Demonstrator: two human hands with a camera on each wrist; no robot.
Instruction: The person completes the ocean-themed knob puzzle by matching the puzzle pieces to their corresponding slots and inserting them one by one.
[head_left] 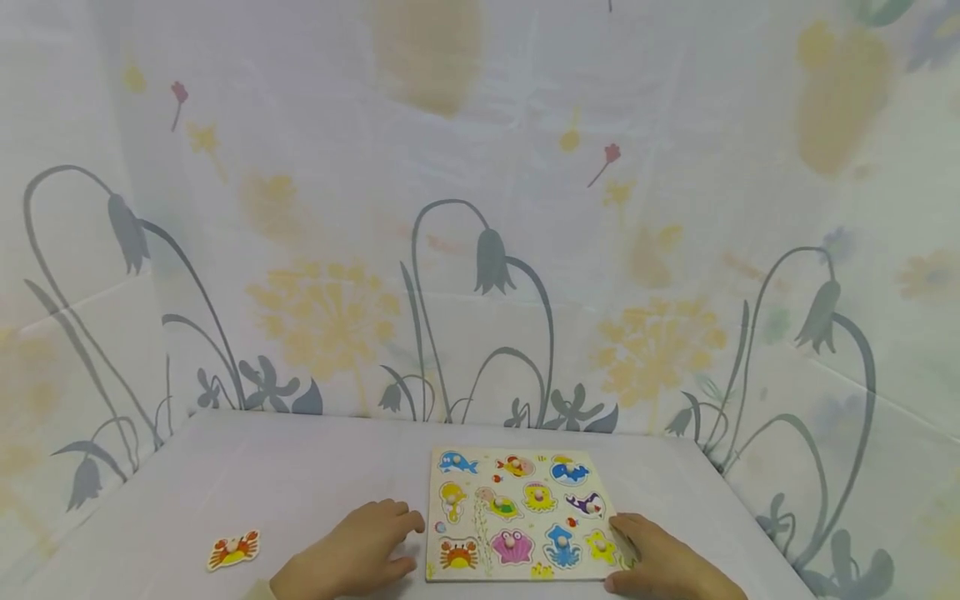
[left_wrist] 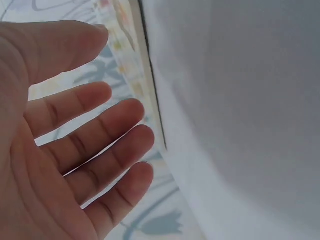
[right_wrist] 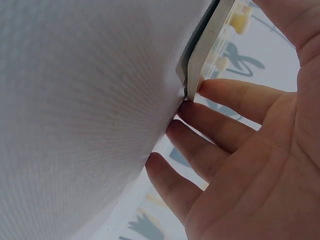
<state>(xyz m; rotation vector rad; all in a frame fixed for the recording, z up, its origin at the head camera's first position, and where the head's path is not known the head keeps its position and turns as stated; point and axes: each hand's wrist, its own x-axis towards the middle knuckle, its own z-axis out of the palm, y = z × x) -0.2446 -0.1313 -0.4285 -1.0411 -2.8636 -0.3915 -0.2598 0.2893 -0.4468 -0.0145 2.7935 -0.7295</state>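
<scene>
A white cloth covered the worktop [head_left: 300, 483], and a flowered curtain [head_left: 480, 250] hung behind it. The puzzle board [head_left: 517, 515] lay near the front edge. The left hand [head_left: 352, 554] rested just beside it, fingers relaxed; the right hand [head_left: 663, 567] touched its corner, fingers [right_wrist: 235, 97] straight. A crab piece [head_left: 233, 549] lay well apart at the left.

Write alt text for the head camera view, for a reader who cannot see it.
Two bare hands rest on a white-covered table on either side of a wooden sea-animal peg puzzle: the left hand beside its left edge, the right hand at its right corner. A loose crab piece lies far left; flowered cloth hangs behind.
</scene>
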